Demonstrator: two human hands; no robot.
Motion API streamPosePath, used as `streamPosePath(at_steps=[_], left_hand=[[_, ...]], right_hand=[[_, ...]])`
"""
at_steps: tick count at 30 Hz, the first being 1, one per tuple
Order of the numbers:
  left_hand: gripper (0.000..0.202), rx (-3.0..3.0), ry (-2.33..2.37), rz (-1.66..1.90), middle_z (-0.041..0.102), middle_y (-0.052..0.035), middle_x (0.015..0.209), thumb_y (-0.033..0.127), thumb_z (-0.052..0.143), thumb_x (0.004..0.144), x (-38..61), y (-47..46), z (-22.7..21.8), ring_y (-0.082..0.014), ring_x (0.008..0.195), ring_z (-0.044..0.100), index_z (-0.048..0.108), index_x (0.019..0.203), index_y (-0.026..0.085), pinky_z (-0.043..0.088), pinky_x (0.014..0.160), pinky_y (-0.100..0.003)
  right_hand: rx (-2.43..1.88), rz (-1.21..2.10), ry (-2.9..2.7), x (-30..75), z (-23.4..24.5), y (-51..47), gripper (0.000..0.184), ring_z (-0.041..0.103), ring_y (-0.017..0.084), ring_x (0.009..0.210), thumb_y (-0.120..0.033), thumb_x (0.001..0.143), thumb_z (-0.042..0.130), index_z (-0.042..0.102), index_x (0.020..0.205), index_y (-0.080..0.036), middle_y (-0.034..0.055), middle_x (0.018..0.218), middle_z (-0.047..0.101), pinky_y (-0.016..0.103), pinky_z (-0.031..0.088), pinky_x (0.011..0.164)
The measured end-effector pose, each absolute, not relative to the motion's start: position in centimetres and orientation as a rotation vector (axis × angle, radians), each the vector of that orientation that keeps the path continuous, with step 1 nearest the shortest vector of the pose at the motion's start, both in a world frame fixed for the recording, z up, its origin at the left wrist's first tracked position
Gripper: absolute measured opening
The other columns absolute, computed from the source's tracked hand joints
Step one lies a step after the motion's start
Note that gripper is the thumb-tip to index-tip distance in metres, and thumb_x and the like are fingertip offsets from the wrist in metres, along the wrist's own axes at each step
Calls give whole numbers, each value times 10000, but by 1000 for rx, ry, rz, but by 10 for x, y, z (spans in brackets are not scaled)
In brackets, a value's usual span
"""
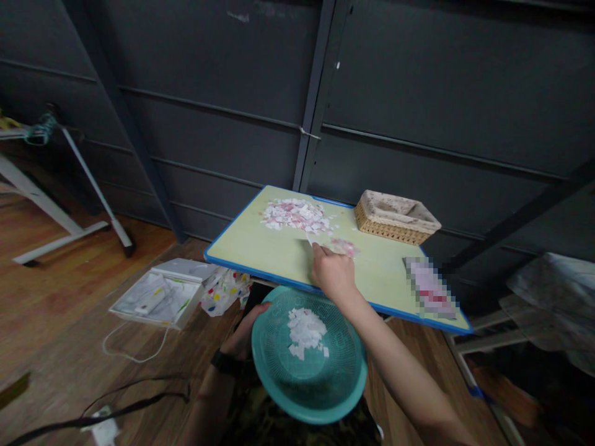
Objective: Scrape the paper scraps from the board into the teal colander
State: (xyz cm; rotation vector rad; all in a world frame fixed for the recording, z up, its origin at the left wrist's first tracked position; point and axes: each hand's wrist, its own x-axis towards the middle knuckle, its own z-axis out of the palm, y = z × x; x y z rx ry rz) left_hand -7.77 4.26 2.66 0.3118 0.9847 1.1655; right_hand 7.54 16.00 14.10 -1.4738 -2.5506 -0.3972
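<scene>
My left hand grips the rim of a teal mesh bowl from below and holds it just under the near edge of a small table. White paper scraps lie in the bowl. My right hand rests on the tabletop with its fingers together, touching a small white scrap. A heap of pink and white paper scraps lies further back, and a smaller pinkish clump sits beside my fingers.
A woven basket stands at the table's far right corner, and a flat pink and white item lies near the right edge. On the wooden floor to the left are a white tray, a plastic bag and cables. Behind is a dark wall.
</scene>
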Motion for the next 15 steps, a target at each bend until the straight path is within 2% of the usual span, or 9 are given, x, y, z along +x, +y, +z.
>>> streamPosePath(at_steps=[7,10,15], left_hand=[[272,331,993,1221,745,-2,668,422,802,621,-76,43,30,-212,678,666,692,740,203,489,707,-314],[275,329,996,1224,734,9,649,430,803,607,-76,44,29,-189,617,644,678,693,200,493,675,-305],[177,335,993,1231,734,13,663,371,768,677,-78,44,27,-190,654,654,678,675,219,504,702,-305]], right_hand=[[-1612,-306,-2250,112,146,189,339,690,225,757,-235,914,423,710,1090,-200,115,872,751,268,389,634],[-1565,-188,-2077,130,149,207,362,696,245,813,-291,915,432,732,1087,-185,123,869,758,277,418,684],[-1550,-86,-1821,165,155,249,392,696,314,920,-351,861,504,753,1085,-148,159,961,761,352,481,774]])
